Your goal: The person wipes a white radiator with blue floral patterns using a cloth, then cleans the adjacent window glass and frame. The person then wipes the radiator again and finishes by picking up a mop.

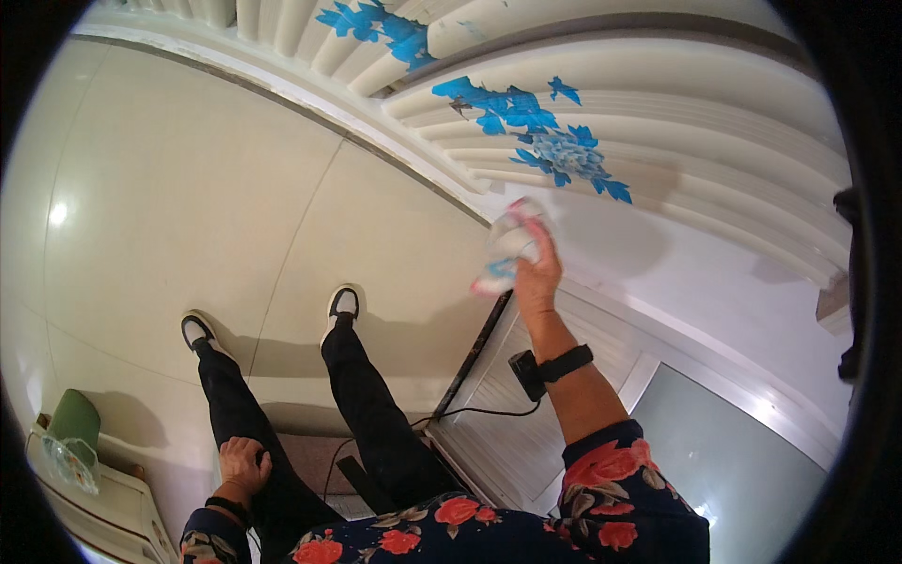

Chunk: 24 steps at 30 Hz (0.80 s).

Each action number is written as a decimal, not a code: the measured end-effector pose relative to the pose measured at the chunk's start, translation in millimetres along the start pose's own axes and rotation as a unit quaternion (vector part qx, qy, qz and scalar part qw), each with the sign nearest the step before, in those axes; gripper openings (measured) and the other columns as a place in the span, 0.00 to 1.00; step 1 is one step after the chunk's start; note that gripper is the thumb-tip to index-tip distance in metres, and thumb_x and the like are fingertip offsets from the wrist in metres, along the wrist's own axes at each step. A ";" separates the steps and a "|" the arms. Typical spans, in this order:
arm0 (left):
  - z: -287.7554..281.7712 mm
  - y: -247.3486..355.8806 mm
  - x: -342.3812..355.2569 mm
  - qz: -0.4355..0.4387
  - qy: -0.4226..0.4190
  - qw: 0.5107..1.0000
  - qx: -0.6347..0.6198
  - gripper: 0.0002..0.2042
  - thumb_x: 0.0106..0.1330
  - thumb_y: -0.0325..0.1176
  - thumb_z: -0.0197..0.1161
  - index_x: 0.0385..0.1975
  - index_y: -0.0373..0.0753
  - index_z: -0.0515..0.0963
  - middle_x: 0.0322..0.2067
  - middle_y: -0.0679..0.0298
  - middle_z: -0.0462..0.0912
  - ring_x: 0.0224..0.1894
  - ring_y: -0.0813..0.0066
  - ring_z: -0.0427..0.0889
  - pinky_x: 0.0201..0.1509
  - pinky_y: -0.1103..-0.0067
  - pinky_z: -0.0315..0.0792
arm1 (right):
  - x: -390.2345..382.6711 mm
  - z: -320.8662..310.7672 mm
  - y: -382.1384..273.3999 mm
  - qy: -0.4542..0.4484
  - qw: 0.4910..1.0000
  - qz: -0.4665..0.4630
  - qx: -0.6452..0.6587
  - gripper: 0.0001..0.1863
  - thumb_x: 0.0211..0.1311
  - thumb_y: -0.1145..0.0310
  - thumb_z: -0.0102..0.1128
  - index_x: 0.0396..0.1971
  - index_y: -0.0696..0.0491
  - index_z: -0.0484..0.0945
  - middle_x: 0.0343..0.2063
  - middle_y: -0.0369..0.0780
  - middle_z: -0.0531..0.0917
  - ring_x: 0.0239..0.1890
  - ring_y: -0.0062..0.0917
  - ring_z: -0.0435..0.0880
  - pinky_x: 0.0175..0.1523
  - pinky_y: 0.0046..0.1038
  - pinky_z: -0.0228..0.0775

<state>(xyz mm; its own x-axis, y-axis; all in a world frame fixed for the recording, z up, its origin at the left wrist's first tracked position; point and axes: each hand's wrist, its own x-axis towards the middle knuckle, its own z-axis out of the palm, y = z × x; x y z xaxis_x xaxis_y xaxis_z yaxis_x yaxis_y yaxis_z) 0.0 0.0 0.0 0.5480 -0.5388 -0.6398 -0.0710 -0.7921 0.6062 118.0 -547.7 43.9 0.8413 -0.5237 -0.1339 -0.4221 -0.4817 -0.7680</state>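
My right hand (539, 268) reaches out to the upper right and grips a crumpled cloth (512, 246), white with pink and light-blue patches. Hand and cloth are slightly blurred. They are close to a white wall (601, 240), below a cream ribbed panel (714, 150) with blue flower decals (564, 150); whether the cloth touches the wall I cannot tell. My left hand (242, 464) rests on my left thigh, its fingers loosely bent, with nothing visible in it.
A white-framed door (658, 376) with a frosted pane stands at the right. Pale floor tiles (188, 197) lie around my shoes. At lower left is a cream cabinet (89, 498) with a green object (75, 418) and clear plastic (70, 462). A black cable (470, 410) runs from my right wrist.
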 end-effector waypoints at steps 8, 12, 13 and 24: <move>-4.1 -6.0 4.7 0.005 0.015 1.000 0.005 0.06 0.46 0.36 0.59 0.20 0.42 0.74 0.25 0.60 0.74 0.35 0.61 0.71 0.42 0.68 0.62 | 46.4 117.8 9.2 0.263 0.953 0.006 -0.151 0.25 0.38 0.84 0.49 0.44 0.54 0.72 0.47 0.44 0.73 0.51 0.32 0.71 0.56 0.26 0.60; -2.8 -4.3 0.6 -0.009 0.004 1.000 0.002 0.06 0.46 0.36 0.59 0.20 0.42 0.74 0.26 0.61 0.74 0.36 0.61 0.71 0.42 0.68 0.62 | 42.6 94.6 8.9 0.179 0.974 0.047 -0.128 0.25 0.38 0.83 0.51 0.43 0.54 0.73 0.44 0.46 0.75 0.47 0.36 0.74 0.52 0.30 0.64; -4.2 -3.9 -2.9 -0.015 0.004 1.000 0.002 0.07 0.46 0.37 0.59 0.21 0.41 0.75 0.26 0.61 0.75 0.36 0.62 0.71 0.43 0.69 0.62 | 45.4 96.1 5.9 0.186 0.973 0.095 -0.097 0.23 0.39 0.82 0.51 0.42 0.54 0.73 0.42 0.46 0.76 0.45 0.36 0.75 0.51 0.31 0.65; -12.8 -17.5 -8.1 -0.027 -0.002 1.000 -0.004 0.08 0.46 0.39 0.59 0.22 0.41 0.75 0.28 0.61 0.76 0.38 0.62 0.72 0.44 0.68 0.63 | 68.0 126.1 -75.8 0.203 0.887 0.348 0.227 0.20 0.45 0.78 0.55 0.44 0.56 0.71 0.40 0.42 0.76 0.37 0.33 0.77 0.39 0.33 0.72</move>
<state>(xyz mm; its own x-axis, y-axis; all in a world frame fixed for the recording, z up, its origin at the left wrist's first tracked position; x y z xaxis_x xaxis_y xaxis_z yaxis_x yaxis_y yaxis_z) 7.4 21.9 0.6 0.5472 -0.4962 -0.6741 -0.0346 -0.8181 0.5740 249.8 -458.2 14.1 0.2014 -0.8373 -0.5082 -0.5349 0.3406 -0.7732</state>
